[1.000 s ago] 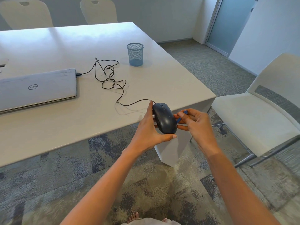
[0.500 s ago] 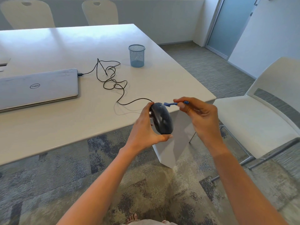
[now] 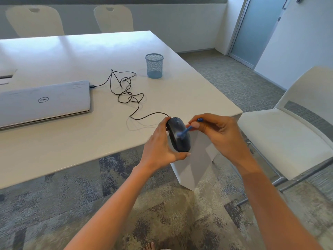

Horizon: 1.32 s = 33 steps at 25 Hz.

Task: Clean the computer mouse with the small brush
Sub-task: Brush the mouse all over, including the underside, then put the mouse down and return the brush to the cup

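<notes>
Just off the surface's (image 3: 75, 56) near right corner, mid-air: left hand (image 3: 160, 148) wrapped around the black mouse (image 3: 177, 137), thumb under its near end, fingers behind its far side, top shell facing up toward the camera. Mouse is lifted, not resting on the surface, nose tilted toward the far edge.

Right hand (image 3: 219, 131) curled closed, pinching the small blue brush (image 3: 187, 129) between thumb and fingertips. Brush head sits on the mouse's top shell about mid-body; head is motion-blurred, so can't tell the exact contact. Handle end pokes out above the knuckles.

Mouse cable (image 3: 129, 95) runs from the mouse nose back onto the surface, tangles in loose loops mid-surface, then plugs into the right side of the closed silver laptop (image 3: 45, 102) near the left edge. Blue mesh pen cup (image 3: 154, 65) stands upright further toward the far right corner, well apart from the cable loops.

White chair (image 3: 288, 134) on the floor just right of the near right corner; two more chair backs (image 3: 113, 18) behind the far edge.
</notes>
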Motion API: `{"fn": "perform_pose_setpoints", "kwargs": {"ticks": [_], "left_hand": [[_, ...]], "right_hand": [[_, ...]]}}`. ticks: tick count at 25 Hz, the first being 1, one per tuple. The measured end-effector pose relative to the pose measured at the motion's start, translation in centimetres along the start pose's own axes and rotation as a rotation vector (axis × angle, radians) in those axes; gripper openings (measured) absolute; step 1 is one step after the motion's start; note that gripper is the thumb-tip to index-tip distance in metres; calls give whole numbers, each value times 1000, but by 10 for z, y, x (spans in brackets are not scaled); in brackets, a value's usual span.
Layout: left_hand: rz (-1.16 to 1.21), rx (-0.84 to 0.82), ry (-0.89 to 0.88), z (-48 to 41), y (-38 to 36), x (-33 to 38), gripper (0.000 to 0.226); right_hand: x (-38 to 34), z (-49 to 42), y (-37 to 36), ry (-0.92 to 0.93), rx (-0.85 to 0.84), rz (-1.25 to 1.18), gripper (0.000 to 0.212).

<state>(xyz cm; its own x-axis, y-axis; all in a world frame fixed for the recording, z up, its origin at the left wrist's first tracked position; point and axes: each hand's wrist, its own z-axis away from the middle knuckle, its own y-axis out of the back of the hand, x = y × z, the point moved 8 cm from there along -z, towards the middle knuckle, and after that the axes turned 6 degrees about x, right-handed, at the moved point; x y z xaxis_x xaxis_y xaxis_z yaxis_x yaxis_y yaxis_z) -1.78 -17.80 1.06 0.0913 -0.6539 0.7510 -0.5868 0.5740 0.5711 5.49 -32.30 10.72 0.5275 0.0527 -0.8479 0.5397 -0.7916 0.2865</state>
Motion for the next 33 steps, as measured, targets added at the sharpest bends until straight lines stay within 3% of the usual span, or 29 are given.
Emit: {"fn": "perform_pose_setpoints", "kwargs": {"ticks": [9,18,33], "left_hand": [[-47,122,-30,-38,44,-17,118],[-63,118,25,-75,72,-60,120],[-187,83,105,-121,75,-114,108]], "right_hand": [[9,-20,22,-76,218,-258,11],[35,-56,9,-126,373,-349,15],[78,-139,-13,-126,383,-404,15]]}}
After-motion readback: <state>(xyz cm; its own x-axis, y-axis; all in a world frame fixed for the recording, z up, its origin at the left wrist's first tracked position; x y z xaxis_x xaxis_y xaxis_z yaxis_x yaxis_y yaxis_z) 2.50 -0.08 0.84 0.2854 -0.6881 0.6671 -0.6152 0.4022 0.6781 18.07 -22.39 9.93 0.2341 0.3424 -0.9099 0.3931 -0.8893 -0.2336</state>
